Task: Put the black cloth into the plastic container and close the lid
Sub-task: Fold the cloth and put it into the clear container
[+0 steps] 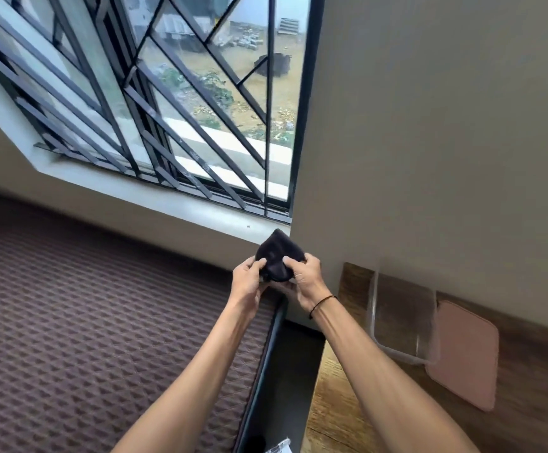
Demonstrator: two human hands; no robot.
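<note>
A small folded black cloth (276,256) is held up in the air in front of the window corner. My left hand (248,279) grips its left side and my right hand (305,277) grips its right side, thumbs on top. A clear plastic container (400,317) stands open and empty on the wooden table (341,403) to the right of my hands. Its pink lid (465,354) lies flat on the table just right of the container.
A bed with a brown patterned cover (102,322) fills the left, with a dark frame edge (266,371) and a gap between it and the table. A barred window (168,109) is ahead; a beige wall (446,142) rises behind the table.
</note>
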